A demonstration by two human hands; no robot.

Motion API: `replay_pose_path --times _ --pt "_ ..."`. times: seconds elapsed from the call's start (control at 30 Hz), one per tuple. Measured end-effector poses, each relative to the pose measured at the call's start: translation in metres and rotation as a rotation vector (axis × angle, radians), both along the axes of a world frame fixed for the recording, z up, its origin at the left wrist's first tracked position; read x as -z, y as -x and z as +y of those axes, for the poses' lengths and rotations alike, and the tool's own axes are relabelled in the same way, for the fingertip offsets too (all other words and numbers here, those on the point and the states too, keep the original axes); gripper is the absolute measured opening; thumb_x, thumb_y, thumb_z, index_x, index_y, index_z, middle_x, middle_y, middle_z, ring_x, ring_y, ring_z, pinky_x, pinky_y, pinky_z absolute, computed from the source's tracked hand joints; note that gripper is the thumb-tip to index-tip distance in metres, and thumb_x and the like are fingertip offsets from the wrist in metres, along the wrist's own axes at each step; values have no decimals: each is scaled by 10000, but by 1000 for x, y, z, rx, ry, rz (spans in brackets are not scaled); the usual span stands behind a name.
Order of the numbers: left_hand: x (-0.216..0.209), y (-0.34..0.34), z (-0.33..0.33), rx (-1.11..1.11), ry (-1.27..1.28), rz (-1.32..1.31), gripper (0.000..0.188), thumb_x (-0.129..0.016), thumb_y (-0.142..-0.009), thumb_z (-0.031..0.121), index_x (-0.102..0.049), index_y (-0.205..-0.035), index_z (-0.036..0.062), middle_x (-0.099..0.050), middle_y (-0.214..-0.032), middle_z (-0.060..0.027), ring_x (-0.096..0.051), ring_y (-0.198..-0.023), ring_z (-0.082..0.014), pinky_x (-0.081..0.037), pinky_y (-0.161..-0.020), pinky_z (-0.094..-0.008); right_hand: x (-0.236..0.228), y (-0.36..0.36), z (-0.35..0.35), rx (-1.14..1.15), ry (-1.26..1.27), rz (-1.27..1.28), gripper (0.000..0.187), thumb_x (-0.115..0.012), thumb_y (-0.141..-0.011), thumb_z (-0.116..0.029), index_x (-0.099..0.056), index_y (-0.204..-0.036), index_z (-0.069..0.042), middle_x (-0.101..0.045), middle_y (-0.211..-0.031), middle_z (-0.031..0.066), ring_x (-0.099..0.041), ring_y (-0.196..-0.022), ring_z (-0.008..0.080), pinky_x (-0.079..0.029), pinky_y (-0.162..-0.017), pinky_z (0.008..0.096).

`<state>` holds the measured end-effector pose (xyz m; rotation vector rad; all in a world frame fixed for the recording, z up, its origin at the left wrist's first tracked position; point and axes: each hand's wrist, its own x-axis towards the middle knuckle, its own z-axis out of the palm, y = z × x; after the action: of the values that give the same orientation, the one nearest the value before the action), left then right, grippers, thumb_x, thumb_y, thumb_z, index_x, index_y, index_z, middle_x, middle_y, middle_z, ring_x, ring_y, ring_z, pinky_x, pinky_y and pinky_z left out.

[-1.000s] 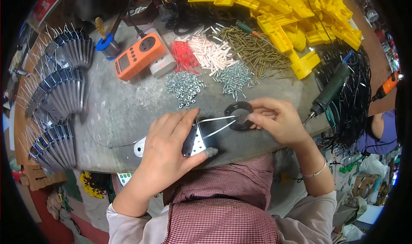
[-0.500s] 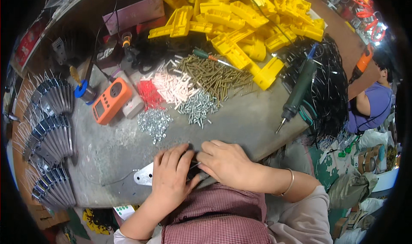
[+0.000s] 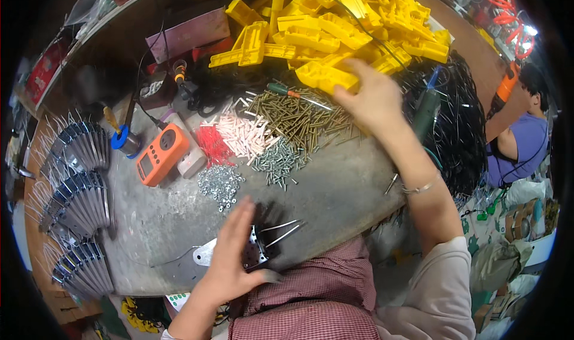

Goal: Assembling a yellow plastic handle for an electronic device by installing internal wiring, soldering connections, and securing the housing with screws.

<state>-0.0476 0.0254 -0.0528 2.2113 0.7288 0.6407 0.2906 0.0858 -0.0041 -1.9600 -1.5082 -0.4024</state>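
Observation:
My left hand (image 3: 230,259), fingers stretched and thumb apart, lies over a flat metal plate. The plate's pale rounded end (image 3: 204,254) shows left of the hand. Right of its fingers is a dark part with a perforated side (image 3: 254,253), from which two bare metal prongs (image 3: 282,231) stick out. My right hand (image 3: 376,98), blurred by motion, reaches to the yellow heap at the back. Its thumb and forefinger are round the end of a yellow plastic housing (image 3: 323,77); the other fingers are smeared.
Piles of brass screws (image 3: 290,116), silver screws (image 3: 280,161), white sleeves (image 3: 246,134), red pieces (image 3: 213,146) and nuts (image 3: 220,187) lie mid-table. An orange meter (image 3: 160,155), solder spool (image 3: 127,141) and fanned metal plates (image 3: 75,202) stand left. A green electric screwdriver (image 3: 426,116) lies right; a co-worker (image 3: 520,143) sits beyond.
My right hand has left the metal part and moved up and right to the yellow housings. My left hand has stayed by the plate, its fingers straighter, and the two prongs now show.

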Motion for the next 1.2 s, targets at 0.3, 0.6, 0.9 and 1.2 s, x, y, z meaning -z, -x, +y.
replay_pose_path --times 0.3,0.6,0.9,1.2 --pt "-62 5 -12 -372 -445 117 696 -744 -739 165 -452 -1354 15 -514 -1294 -240 -546 -1166 -344 -481 -906 -415 -44 120 -112 -1064 -26 329 403 -722 -739 -220 -636 -1094 -49 -634 -911 107 -623 -807 247 -517 -713 361" --pt "-36 27 -12 -416 602 -859 740 -543 -847 595 -445 -1325 38 -541 -1244 -201 -600 -1040 -298 -551 -681 -324 54 3 -40 -331 371 -499 112 -629 -722 -121 -630 -824 -74 -577 -897 75 -606 -876 254 -528 -708 392" --pt "-33 33 -12 -449 582 -817 779 -561 -819 640 -489 -1261 2 -560 -1142 -163 -624 -844 -228 -509 -554 -273 45 1 -13 -491 316 -397 109 -587 -755 -108 -571 -853 -64 -602 -855 89 -616 -853 275 -518 -706 406" --pt "-28 25 -21 -458 672 -773 629 -636 -831 449 -497 -1233 -14 -587 -1087 -154 -628 -791 -206 -509 -583 -280 40 -2 -7 -583 221 -208 178 -620 -766 -83 -591 -929 -15 -634 -846 89 -630 -708 248 -524 -634 344"
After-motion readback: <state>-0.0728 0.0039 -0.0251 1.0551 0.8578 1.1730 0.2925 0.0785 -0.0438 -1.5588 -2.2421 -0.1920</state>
